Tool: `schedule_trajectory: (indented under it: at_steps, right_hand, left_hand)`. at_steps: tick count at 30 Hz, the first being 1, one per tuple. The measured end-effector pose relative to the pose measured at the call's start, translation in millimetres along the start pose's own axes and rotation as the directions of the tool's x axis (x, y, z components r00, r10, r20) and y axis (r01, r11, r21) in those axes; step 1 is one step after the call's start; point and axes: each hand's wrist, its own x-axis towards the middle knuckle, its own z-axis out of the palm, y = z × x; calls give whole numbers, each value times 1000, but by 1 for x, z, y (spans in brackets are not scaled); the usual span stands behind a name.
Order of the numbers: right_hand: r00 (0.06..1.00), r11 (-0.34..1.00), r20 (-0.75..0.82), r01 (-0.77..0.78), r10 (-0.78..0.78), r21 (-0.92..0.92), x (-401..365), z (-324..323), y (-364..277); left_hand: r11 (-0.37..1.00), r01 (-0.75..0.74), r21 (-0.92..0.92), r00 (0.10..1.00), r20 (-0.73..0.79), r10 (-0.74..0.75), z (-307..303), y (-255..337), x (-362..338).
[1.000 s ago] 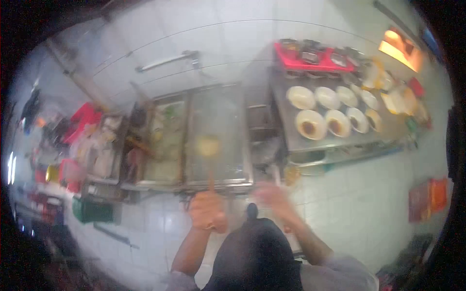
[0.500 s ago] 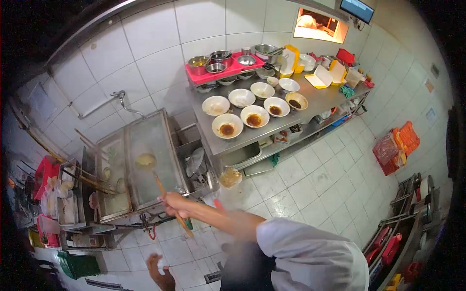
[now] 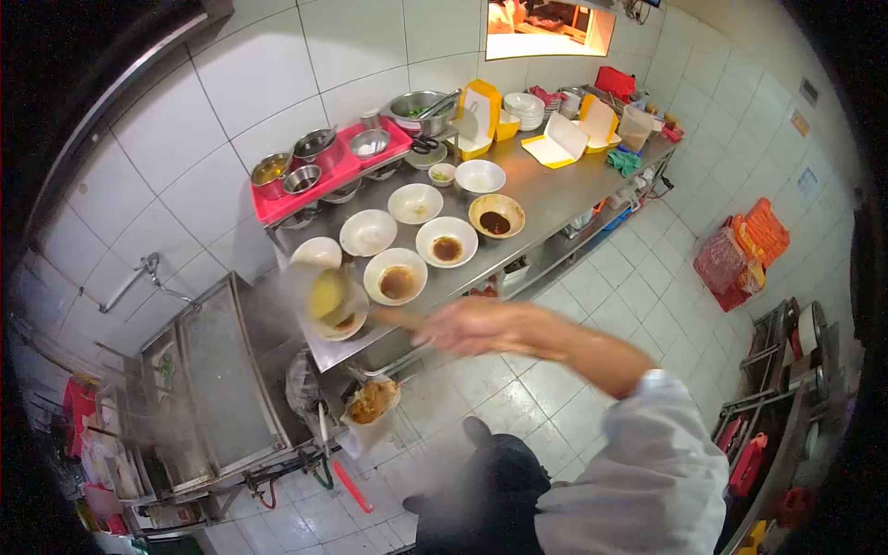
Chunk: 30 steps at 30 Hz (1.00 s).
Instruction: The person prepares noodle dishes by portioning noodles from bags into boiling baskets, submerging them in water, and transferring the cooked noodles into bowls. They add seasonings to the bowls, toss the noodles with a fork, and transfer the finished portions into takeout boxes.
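At our left, the steaming stainless-steel boiling vat (image 3: 222, 370) stands open. Just right of it, the round noodle strainer (image 3: 328, 294), loaded with yellow noodles, hangs over the nearest white ceramic bowl (image 3: 357, 319), which sits at the corner of the long steel counter (image 3: 555, 190). Our right hand (image 3: 481, 326) is blurred by motion, but its fingers look wrapped tight around the strainer's wooden handle (image 3: 400, 317). Our left hand is out of view. Further right stand more white bowls with brown sauce (image 3: 396, 276). We judge a hasty swing the main risk: noodles could slop past the rim, or the strainer could knock that bowl off the corner.
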Motion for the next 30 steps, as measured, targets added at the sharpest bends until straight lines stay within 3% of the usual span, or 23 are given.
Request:
schedule_trajectory:
  at_steps: [1, 2, 3, 4, 6, 7, 9, 10, 13, 16, 18, 20, 22, 23, 24, 25, 26, 27, 28, 29, 30]
  right_hand:
    - [975, 990, -221, -43, 12, -137, -38, -21, -7]
    - [960, 976, -279, -44, -18, -214, -57, -57, 1]
    - [873, 813, -352, 80, -336, -577, -63, -96, 24]
    - [721, 509, -279, 117, -634, -853, -59, -130, 54]
    - [567, 458, -517, -257, -641, -851, -45, -169, 95]
    - [579, 456, -511, -252, -636, -853, -28, -191, 128]
    - [296, 578, -674, -354, -676, -735, 14, -234, 178]
    - [313, 566, -661, -347, -682, -748, 26, -238, 183]
    - [134, 729, -781, -292, -610, -619, 64, -240, 194]
    - [68, 741, -782, -278, -619, -611, 81, -259, 173]
    - [30, 805, -831, -230, -556, -547, 69, -256, 121]
    - [-123, 755, -750, -215, -650, -620, 64, -273, 86]
    - [-295, 569, -505, -200, -811, -798, 62, -280, 55]
    - [-98, 510, -505, -25, -857, -860, 69, -307, 70]
    - [97, 453, -442, 180, -892, -873, 94, -326, 78]
    - [254, 624, -609, 572, -752, -532, 81, -207, 31]
    - [392, 603, -732, 797, -558, -33, 63, -75, -23]
    - [495, 658, -732, 748, -469, 84, 73, 14, -41]
    - [555, 653, -579, 756, -597, 52, 96, 73, -28]
    - [650, 651, -467, 736, -600, 188, 120, 140, -14]
    - [718, 689, -290, 692, -632, 213, 140, 209, -5]
  left_hand:
    - [1000, 5, -18, 1000, 3, -5, 6, 8, 6]
    - [999, 12, -37, 1000, 2, -11, 12, 15, 9]
    - [998, 16, -54, 1000, 5, -16, 17, 20, 10]
    - [998, 19, -64, 1000, 3, -19, 21, 23, 10]
    - [996, 21, -81, 1000, -2, -21, 25, 26, 5]
    - [996, 19, -90, 1000, -1, -19, 28, 27, 3]
    - [993, 7, -115, 1000, -6, -7, 32, 28, 0]
    - [992, -7, -128, 1000, -16, 5, 32, 27, -3]
    - [982, -79, -169, 996, -60, 70, 15, 15, -13]
    - [968, -46, -245, 994, -111, 19, -16, -2, -11]
    - [991, 17, -136, 980, -196, -44, -30, -14, -14]
    - [991, -12, -130, 984, -180, -11, -34, -23, -22]
    - [955, 148, -255, 980, -93, -177, -35, -24, -39]
    - [949, 189, -252, 979, -27, -202, -34, 9, -48]
    - [994, 94, -49, 994, -48, -96, -38, 24, -38]
    - [989, 6, 150, 997, -73, 5, -47, 46, -28]
    - [973, 228, 30, 972, -55, -226, -33, 185, -45]
    - [995, -80, 50, 990, -109, 86, -39, 224, -44]
    - [973, -204, 109, 977, -39, 209, -52, 276, -44]
    - [913, -395, 104, 906, -123, 406, -61, 283, -38]
    - [737, -663, 130, 723, -141, 676, -73, 295, -38]
